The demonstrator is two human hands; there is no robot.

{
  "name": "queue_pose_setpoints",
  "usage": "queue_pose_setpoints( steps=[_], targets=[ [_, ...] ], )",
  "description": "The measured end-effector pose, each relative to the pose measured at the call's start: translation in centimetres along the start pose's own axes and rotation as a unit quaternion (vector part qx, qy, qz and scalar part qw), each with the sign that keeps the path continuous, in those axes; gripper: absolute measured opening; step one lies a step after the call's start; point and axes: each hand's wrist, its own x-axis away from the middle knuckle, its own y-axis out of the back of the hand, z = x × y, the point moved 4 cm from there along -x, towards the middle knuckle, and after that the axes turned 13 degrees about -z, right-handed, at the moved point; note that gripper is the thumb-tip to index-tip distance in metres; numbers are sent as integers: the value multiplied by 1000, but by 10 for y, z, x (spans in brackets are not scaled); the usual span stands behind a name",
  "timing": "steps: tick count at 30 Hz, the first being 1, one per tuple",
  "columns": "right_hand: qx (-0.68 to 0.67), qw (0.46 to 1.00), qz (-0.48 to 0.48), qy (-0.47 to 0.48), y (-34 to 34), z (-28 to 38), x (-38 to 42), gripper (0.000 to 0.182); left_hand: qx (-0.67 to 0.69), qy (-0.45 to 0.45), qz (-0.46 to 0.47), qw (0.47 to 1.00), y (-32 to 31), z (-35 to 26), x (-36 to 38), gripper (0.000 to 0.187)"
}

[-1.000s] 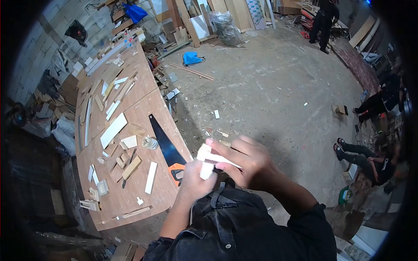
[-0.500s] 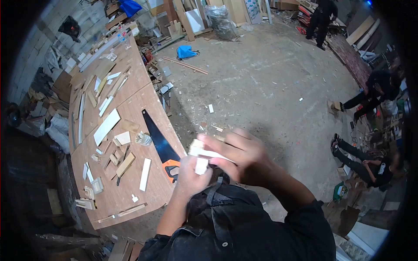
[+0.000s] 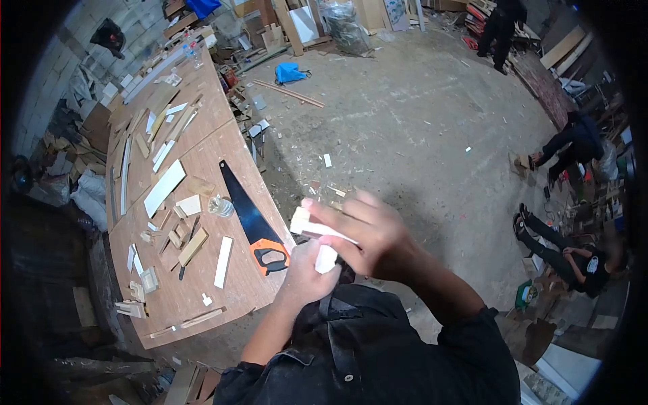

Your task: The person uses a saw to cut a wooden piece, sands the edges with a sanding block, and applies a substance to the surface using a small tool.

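In front of my chest, my left hand (image 3: 305, 275) is closed around a pale wooden piece (image 3: 326, 259), one white end of which shows beside the thumb. My right hand (image 3: 370, 236) is blurred and reaches over from the right. Between its thumb and fingers lies a whitish wooden strip (image 3: 302, 221) with a yellowish end. Whether the strip and the piece are joined is hidden by my fingers. Just left of my hands, a handsaw (image 3: 246, 210) with an orange and black handle lies on the plywood table (image 3: 251, 297).
Wood offcuts (image 3: 194, 246), white strips (image 3: 224, 262) and a clear jar (image 3: 220, 206) lie on the table. A blue bag (image 3: 289, 72) and scraps are on the concrete floor (image 3: 398, 128). People sit (image 3: 563, 253), bend (image 3: 574, 138) and stand (image 3: 499, 30) along the right side.
The right hand has shifted slightly over the wood, and the left hand has moved a little right. At the far right, one person has bent forward.
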Motion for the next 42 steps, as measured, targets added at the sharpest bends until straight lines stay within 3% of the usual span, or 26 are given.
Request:
queue_pose_setpoints(
  steps=[2, 3, 6, 7, 8, 12, 14, 17, 22, 23, 24, 30, 32, 36, 38, 40, 42],
  targets=[
    [-34, 999, -11, 21, -2, 2, 2, 49, 48, 44, 20, 998, 5, 9, -1, 20],
    [-16, 1000, 22, 7, 1, 1, 9, 50, 62, 70, -28, 995, 14, 12, -4, 20],
    [-9, 999, 32, -9, 4, 3, 11, 49, 49, 44, 8, 998, 9, 7, 0, 22],
    [-11, 1000, 24, -15, 7, 8, 5, 48, -4, -26, 4, 1000, 4, 7, 6, 23],
    [-4, 1000, 21, -21, 8, 9, 7, 48, 1, -30, 11, 999, 2, 5, 5, 23],
    [-28, 1000, 9, -3, 14, 12, 14, 47, 24, -1, 41, 999, 9, 6, 2, 25],
    [-33, 999, 22, -14, 12, 11, 17, 47, 38, 48, -22, 998, 14, 6, 2, 25],
    [-9, 999, -37, 11, 7, 8, 13, 47, 23, 8, 26, 999, 6, 3, 4, 23],
    [-10, 1000, -19, 12, 14, 16, 16, 47, 10, -30, 11, 999, 18, -3, -2, 19],
    [0, 1000, -3, -7, 14, 17, 19, 47, 17, 11, 16, 1000, 14, 3, 6, 19],
    [0, 1000, -1, -9, 11, 13, 20, 47, 12, -38, 48, 998, 5, 5, 11, 22],
    [-26, 1000, -8, -12, 7, 16, 25, 47, 10, 28, -13, 999, 22, 6, 5, 27],
    [-41, 999, -17, -23, 3, 15, 24, 45, 27, 37, 26, 999, 17, 6, 7, 30],
    [-64, 998, -18, 18, -8, 4, 15, 51, -48, -15, 11, 999, 8, 24, 14, 33],
    [-75, 997, -13, 7, -12, 5, 29, 52, 11, 90, 21, 996, 14, 27, 15, 32],
    [-70, 997, 13, -20, -11, 9, 30, 50, 22, 96, 3, 995, 17, 25, 14, 30],
    [-52, 998, 18, -27, -11, 5, 31, 48, -34, -37, 45, 998, 6, 11, 22, 30]
  ],
)
